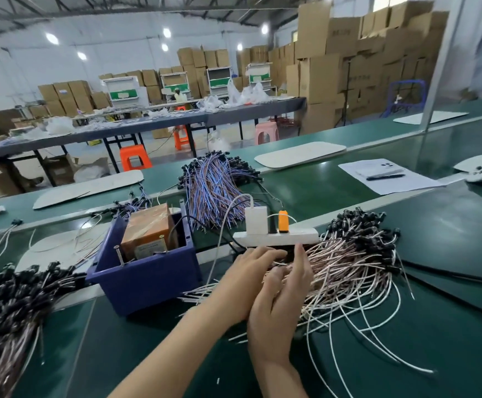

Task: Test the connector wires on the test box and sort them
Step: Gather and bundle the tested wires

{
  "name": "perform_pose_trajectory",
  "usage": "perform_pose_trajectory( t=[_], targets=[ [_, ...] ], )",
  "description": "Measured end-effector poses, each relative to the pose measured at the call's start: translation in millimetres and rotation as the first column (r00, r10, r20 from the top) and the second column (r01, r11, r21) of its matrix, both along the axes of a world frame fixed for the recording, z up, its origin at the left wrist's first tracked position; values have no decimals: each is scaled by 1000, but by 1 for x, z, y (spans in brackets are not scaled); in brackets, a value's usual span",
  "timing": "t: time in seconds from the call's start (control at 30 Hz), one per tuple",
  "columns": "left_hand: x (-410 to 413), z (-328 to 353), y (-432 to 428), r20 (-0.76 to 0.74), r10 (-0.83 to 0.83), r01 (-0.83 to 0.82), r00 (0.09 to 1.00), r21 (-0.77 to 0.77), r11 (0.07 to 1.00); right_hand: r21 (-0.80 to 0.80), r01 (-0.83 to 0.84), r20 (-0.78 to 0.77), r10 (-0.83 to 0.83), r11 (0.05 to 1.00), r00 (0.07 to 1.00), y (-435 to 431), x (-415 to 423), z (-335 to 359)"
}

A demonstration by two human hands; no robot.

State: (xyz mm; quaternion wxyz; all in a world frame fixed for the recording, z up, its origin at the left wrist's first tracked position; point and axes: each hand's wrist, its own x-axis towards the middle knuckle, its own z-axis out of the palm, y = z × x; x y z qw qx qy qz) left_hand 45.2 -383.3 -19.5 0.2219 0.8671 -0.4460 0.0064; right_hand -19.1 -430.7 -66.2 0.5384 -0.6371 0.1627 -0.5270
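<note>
The green bench point(147, 354) fills the lower frame. Right of centre sprawls a loose heap of pinkish-white connector wires with black plug ends point(357, 259). A second, darker heap point(10, 305) lies at lower left, and a blue-and-brown bundle point(213, 179) sits above centre. Left of centre, a blue plastic bin point(147, 282) holds the orange-brown test box point(147, 228), with a white power strip point(277, 237) just beside it.

The left hand point(248, 280) rests on the right heap with its fingers straight, grasping nothing. The right hand point(280, 308) works into the strands, and I cannot tell whether it pinches one.

This looks like the picking step. Next, one wire must be teased free and carried left to the box.
</note>
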Motion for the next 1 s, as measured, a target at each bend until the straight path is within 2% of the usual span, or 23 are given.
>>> perform_pose_trajectory(
  t=[0.1,0.17,0.3,0.43,0.5,0.6,0.67,0.73,0.8,0.93,1.0],
  targets=[
    [-11,-1,59,11,83,-80,996,-181,980,-227,-95,-40,88,969,995,16,-3,3],
    [-17,0,101,9,142,-137,990,-213,968,-352,-193,-85,174,916,981,27,-4,3],
    [-21,1,186,49,306,-286,951,-239,928,-554,-336,-169,293,762,941,51,-5,3],
    [-23,14,265,48,517,-478,854,-319,819,-712,-399,-250,322,578,913,79,-2,5],
    [-19,22,301,23,634,-606,773,-267,749,-778,-413,-294,306,473,905,93,2,5],
    [-16,34,340,22,761,-756,649,-94,647,-793,-443,-345,292,418,892,104,8,1],
    [-13,39,351,173,799,-806,576,-42,590,-774,-465,-375,281,430,883,105,9,-3],
    [-11,44,354,300,802,-825,516,-78,560,-774,-459,-376,267,436,887,104,9,-4],
    [-7,49,356,362,799,-846,481,-49,531,-769,-451,-374,254,454,892,103,8,-4],
    [-4,50,365,352,805,-875,477,276,398,-748,-462,-386,254,477,887,101,7,-2],
    [-6,46,366,408,777,-872,478,321,368,-744,-467,-390,258,477,884,101,6,-2]
  ],
)
